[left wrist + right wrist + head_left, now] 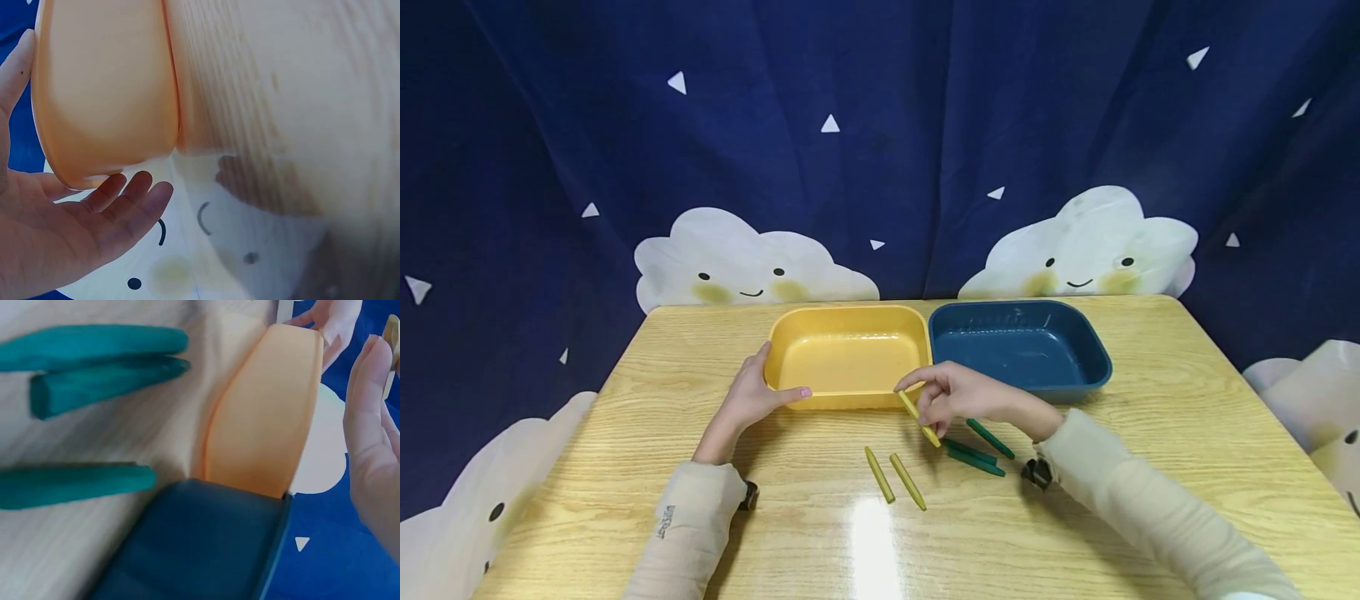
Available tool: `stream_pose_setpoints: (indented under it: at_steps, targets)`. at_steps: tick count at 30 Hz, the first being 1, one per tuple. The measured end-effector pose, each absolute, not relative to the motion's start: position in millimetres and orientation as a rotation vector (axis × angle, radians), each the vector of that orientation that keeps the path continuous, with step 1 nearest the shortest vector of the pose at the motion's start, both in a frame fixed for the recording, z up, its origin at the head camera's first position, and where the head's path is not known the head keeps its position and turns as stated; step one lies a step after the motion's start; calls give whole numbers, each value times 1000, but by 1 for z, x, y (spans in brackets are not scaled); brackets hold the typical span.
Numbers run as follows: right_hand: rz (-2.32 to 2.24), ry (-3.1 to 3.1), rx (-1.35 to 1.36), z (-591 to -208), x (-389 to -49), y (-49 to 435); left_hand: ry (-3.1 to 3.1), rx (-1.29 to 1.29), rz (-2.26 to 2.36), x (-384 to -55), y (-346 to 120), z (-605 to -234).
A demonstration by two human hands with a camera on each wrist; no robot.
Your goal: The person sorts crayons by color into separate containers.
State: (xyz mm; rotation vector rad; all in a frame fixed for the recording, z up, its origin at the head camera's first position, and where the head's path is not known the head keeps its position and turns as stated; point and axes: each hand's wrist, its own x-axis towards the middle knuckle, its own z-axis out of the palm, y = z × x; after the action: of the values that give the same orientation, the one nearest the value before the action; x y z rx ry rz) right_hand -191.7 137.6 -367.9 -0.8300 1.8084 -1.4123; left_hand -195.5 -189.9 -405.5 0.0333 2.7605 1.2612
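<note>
My right hand (951, 395) pinches a yellow crayon (917, 418) just in front of the yellow tray's right front corner. That crayon slants down and to the right from the fingers. At the tray's left end my left hand (756, 390) rests against the yellow tray (850, 400), its thumb along the front wall and its fingers along the side. Two more yellow crayons (880, 474) lie on the table in front of this tray. Three green crayons (990, 439) lie below the right hand; in the right wrist view, two of the green crayons (94, 349) lie side by side.
A dark blue tray (1022, 358) stands right beside the yellow one, toward the back of the wooden table (587, 500). Behind the table hangs a navy curtain (880, 167) with white clouds and triangles. Each wrist carries a small black device (1037, 473).
</note>
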Motion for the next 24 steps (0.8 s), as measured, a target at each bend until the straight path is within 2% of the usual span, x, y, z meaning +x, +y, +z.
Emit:
stream_pose_setpoints:
  at_steps: [24]
  targets:
    - [-1438, 1739, -856, -331, -224, 130, 2786, 71, 1233, -195, -190, -404]
